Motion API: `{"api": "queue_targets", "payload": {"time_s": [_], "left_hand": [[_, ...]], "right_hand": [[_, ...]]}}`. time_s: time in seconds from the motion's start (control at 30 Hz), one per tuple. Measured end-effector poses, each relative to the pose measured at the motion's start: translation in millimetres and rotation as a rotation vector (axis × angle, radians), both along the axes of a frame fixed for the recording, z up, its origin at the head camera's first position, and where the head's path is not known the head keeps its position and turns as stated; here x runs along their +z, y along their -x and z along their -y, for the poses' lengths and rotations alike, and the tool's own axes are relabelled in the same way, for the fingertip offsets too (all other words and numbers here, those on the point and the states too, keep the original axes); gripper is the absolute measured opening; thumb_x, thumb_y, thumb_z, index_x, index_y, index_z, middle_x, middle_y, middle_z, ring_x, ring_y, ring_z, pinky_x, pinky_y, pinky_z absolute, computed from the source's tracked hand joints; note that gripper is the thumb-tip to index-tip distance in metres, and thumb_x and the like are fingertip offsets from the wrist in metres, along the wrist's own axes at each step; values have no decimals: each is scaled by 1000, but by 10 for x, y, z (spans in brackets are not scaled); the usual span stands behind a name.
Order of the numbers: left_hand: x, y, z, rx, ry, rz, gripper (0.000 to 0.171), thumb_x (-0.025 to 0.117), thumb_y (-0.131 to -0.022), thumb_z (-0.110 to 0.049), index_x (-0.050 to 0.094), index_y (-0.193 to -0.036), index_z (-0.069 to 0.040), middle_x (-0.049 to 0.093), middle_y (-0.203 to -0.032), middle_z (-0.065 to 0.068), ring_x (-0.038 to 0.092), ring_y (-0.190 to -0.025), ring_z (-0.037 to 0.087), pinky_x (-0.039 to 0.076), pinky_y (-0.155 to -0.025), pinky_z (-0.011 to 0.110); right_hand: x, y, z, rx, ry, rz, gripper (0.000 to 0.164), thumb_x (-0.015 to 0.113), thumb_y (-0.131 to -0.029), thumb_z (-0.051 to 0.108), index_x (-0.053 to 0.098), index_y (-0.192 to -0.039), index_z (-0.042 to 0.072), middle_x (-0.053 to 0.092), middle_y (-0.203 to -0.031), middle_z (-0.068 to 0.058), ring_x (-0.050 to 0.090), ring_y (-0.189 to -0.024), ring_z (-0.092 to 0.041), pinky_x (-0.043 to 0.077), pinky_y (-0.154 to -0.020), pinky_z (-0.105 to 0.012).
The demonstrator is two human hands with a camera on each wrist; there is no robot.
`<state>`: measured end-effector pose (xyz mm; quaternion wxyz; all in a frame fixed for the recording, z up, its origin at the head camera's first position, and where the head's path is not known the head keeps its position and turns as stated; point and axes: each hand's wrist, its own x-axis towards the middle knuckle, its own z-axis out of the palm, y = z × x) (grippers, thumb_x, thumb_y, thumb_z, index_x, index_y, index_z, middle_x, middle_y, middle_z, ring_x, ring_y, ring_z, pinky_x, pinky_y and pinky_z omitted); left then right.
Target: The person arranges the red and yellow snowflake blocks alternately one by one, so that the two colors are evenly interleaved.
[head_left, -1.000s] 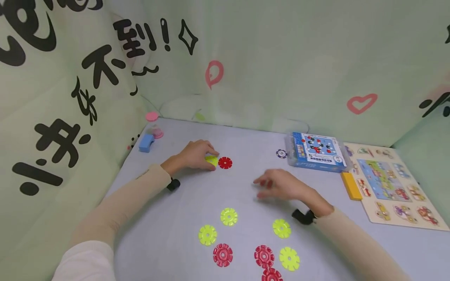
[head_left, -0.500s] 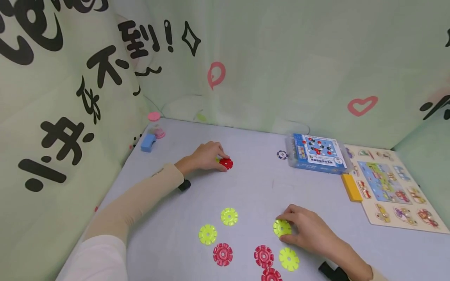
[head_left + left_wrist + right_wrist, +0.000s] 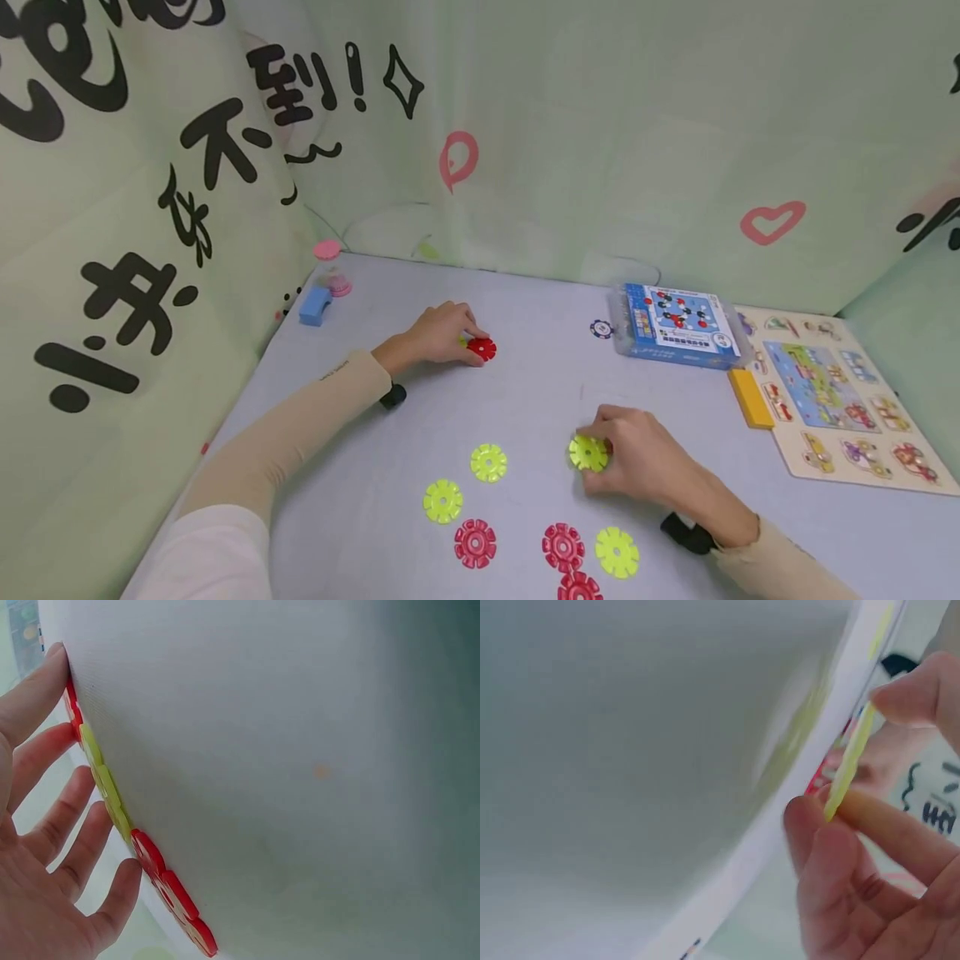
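Observation:
At the back middle of the table, my left hand [image 3: 438, 332] holds a red notched disc [image 3: 483, 347] between thumb and index finger. The left wrist view has this disc at the end of a row, with a yellow-green disc [image 3: 105, 780] beside it and another red disc [image 3: 169, 889] beyond. Much of that row is hidden under the hand in the head view. My right hand [image 3: 645, 458] pinches a yellow-green notched disc [image 3: 587, 452] by its edges. The right wrist view shows that disc edge-on, raised off the tabletop.
Two yellow-green discs [image 3: 489, 462] and several red discs [image 3: 476, 544] lie near the front, with another yellow-green disc [image 3: 617, 552] at their right. A blue box [image 3: 678, 325], yellow block [image 3: 750, 398] and puzzle board [image 3: 832, 392] are right; a blue block [image 3: 315, 306] is back left.
My left hand has shifted right from the yellow-green disc to the red disc. The right hand has reached down, taken a yellow-green disc and moved it slightly back and left.

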<state>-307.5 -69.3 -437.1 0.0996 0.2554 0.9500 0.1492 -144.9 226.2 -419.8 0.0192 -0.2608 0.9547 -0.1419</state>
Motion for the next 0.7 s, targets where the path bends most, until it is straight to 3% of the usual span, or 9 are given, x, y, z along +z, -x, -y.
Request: {"api": "queue_targets", "payload": {"time_s": [0.27,0.37,0.5,0.7], "left_hand": [[22,0,-2,11,-2,13,53,76,-74,-47,63,-123,-31,55,-116,-3,47,-106,13,43,-84,33],[22,2,-15,-1,1,15,53,76,-75,-47,63,-124,-31,55,-115,-2,46,-106,14,42,-83,33],[22,3,-27,-25,-5,14,54,76,-75,-47,63,-124,-30,55,-116,-1,46,-107,15,42,-83,34],[19,6,-2,-8,6,13,54,76,-74,-47,64,-123,-30,55,-115,-2,46,-106,14,42,-82,33]], "right_hand": [[19,1045,441,30,93,16,46,81,-64,32,74,-104,10,69,-86,1,57,-69,-10,48,-60,-21],[5,1338,612,14,64,44,46,80,-67,33,74,-105,9,71,-94,-2,61,-76,-13,50,-65,-25],[-26,1519,725,38,-13,83,45,79,-70,33,73,-108,8,71,-99,-3,62,-85,-16,51,-71,-30],[-43,1538,774,65,-32,128,46,78,-75,30,69,-114,9,64,-97,-6,58,-84,-17,49,-69,-29]]}}
